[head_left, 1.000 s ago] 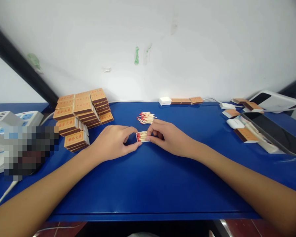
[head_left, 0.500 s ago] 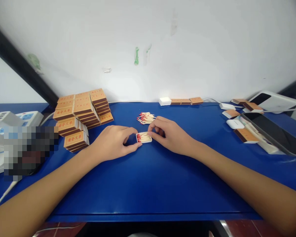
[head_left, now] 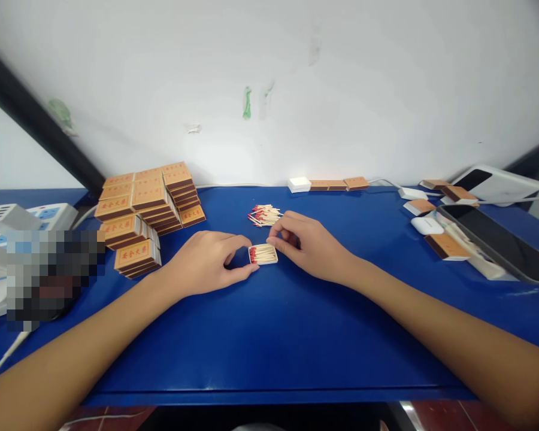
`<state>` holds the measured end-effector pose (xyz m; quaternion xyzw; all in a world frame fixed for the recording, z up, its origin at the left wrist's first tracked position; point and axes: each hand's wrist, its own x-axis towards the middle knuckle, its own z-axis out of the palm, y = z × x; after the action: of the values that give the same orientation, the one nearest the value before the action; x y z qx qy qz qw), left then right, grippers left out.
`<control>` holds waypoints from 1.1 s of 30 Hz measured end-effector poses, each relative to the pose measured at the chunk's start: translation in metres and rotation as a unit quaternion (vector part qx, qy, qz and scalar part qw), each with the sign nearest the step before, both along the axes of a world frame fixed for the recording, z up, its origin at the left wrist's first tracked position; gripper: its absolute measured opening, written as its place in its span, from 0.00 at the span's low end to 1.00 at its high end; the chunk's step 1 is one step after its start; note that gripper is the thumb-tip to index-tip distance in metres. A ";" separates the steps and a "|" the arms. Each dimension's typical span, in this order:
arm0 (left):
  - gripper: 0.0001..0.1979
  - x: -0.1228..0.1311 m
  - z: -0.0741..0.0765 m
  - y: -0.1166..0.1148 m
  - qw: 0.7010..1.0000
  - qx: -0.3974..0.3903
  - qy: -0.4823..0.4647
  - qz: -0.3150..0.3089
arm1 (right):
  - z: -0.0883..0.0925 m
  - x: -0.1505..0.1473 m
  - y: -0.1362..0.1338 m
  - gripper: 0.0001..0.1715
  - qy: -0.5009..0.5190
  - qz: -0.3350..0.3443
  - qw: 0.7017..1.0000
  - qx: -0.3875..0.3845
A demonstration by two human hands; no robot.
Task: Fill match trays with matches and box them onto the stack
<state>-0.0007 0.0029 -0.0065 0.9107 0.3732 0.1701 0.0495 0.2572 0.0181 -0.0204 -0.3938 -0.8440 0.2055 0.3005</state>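
A small white matchbox tray (head_left: 264,261) lies on the blue table, filled with red-headed matches (head_left: 263,252) whose heads point left. My left hand (head_left: 209,261) grips the tray at its left end, thumb at the near corner and forefinger at the far one. At the tray's far right corner is my right hand (head_left: 309,246), its thumb and fingers drawn together. Whether a match is pinched between them cannot be seen. Just beyond lies a loose pile of matches (head_left: 261,215), its right side partly behind my right fingers.
Stacked matchboxes (head_left: 149,190) rise at the back left, beside a white power strip (head_left: 56,218). Along the wall stand a white box (head_left: 299,184) and more matchboxes (head_left: 327,185). On the right lie a phone (head_left: 498,242), a white earbud case (head_left: 427,225) and a matchbox (head_left: 448,246).
My right fingertips have drawn back slightly from over the tray, so more of the matches inside show. The tray sits a little nearer to me, with my left hand still at it.
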 end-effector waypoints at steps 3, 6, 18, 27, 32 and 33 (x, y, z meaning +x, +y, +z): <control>0.15 0.000 0.000 -0.001 1.000 0.002 -0.004 -0.001 | -0.005 0.006 0.011 0.03 0.002 -0.030 0.999 0.042; 0.15 0.000 -0.001 -0.002 1.000 0.003 -0.006 -0.004 | -0.010 0.010 0.021 0.05 -0.024 -0.039 0.997 0.062; 0.15 0.002 -0.002 -0.001 1.000 -0.008 -0.015 -0.003 | -0.013 0.007 0.033 0.05 -0.096 -0.081 0.991 0.054; 0.14 0.000 -0.002 0.000 1.000 -0.004 -0.018 0.003 | -0.003 0.021 0.028 0.06 -0.159 -0.079 0.981 0.077; 0.13 0.000 -0.004 0.000 1.000 0.009 -0.016 0.025 | 0.005 0.017 0.016 0.10 -0.196 -0.075 0.966 0.152; 0.14 0.000 -0.004 0.000 0.999 0.010 -0.016 0.027 | 0.006 0.015 0.013 0.11 -0.210 -0.080 0.959 0.171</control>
<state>-0.0010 0.0026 -0.0101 0.8979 0.3952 0.1895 0.0412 0.2721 0.0315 -0.0142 -0.4367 -0.8765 -0.0542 0.1950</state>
